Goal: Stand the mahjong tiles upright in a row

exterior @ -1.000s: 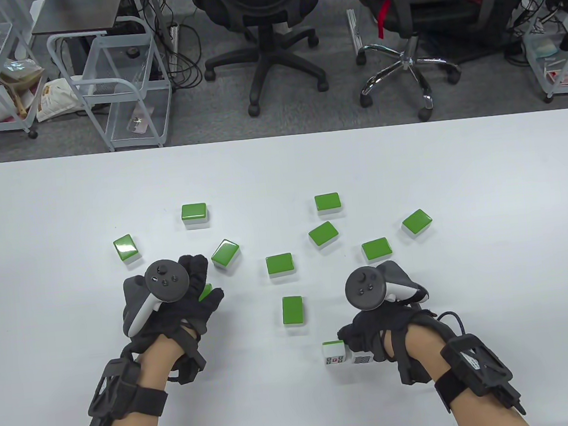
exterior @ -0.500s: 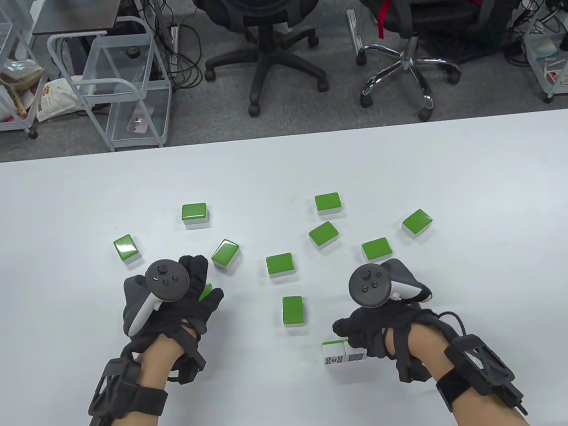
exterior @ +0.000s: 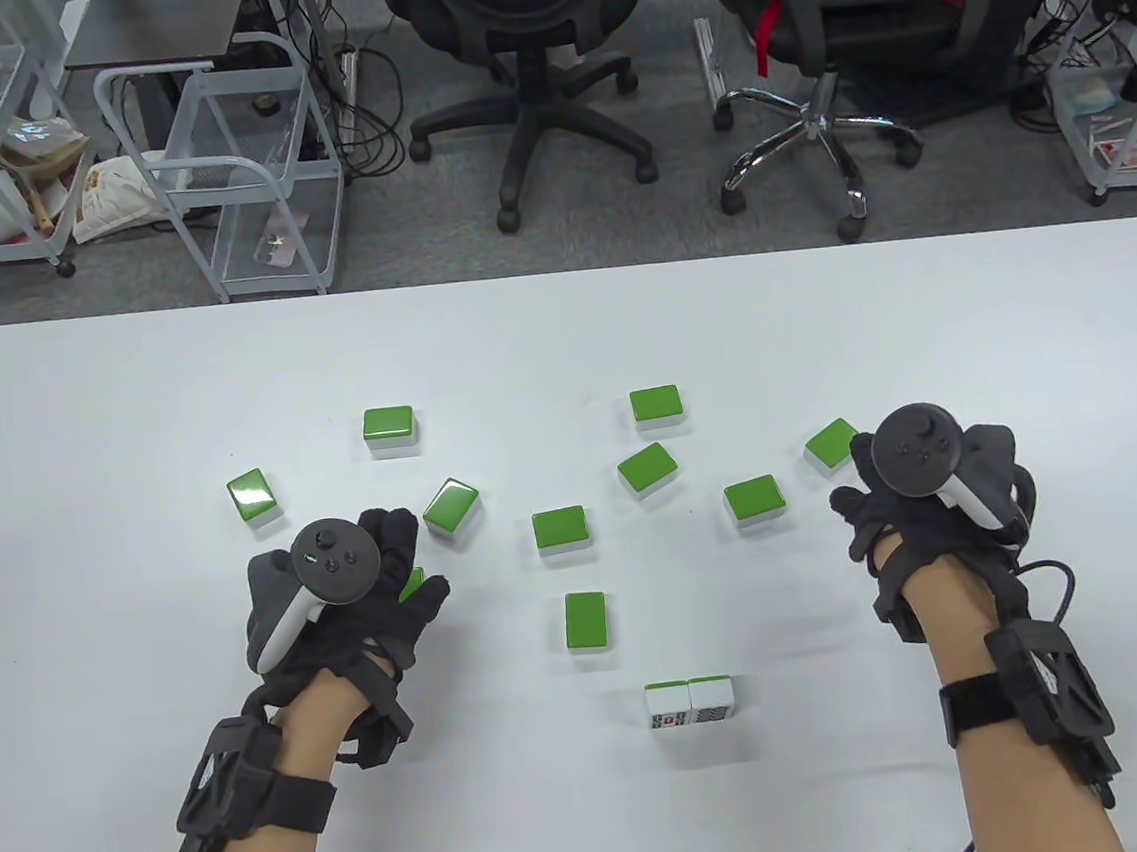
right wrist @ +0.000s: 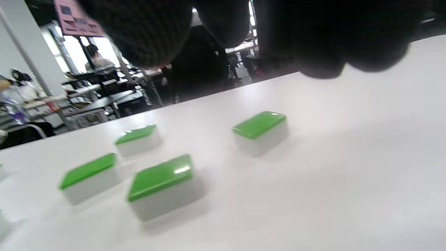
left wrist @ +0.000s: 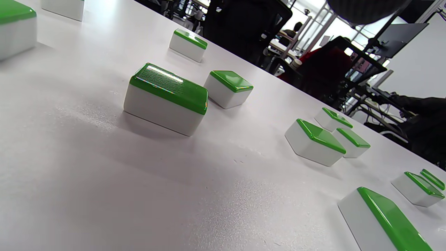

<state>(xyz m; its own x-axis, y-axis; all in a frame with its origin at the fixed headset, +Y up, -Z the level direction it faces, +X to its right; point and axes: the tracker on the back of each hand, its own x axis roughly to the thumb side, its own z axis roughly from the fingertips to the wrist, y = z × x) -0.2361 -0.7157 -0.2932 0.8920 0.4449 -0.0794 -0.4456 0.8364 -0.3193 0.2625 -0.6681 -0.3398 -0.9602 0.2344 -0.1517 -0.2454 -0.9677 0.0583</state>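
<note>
Two mahjong tiles (exterior: 690,704) stand upright side by side near the table's front, faces toward me. Several green-backed tiles lie flat, among them one at the centre (exterior: 559,527) and one in front of it (exterior: 585,619). My left hand (exterior: 411,567) rests on the table over a flat tile (exterior: 411,584) that shows green between thumb and fingers; I cannot tell whether it grips it. My right hand (exterior: 856,489) is empty, just beside the far-right flat tile (exterior: 831,443). Its gloved fingers (right wrist: 313,42) hang above flat tiles (right wrist: 160,179) in the right wrist view.
Other flat tiles lie at the back left (exterior: 389,426), left (exterior: 254,495) and back middle (exterior: 655,404). In the left wrist view a flat tile (left wrist: 167,96) lies close. Two office chairs (exterior: 531,38) and wire carts (exterior: 232,167) stand beyond the table's far edge.
My right hand has let go of the second upright tile and moved back and to the right, beside the far-right flat tile. The left hand has not moved.
</note>
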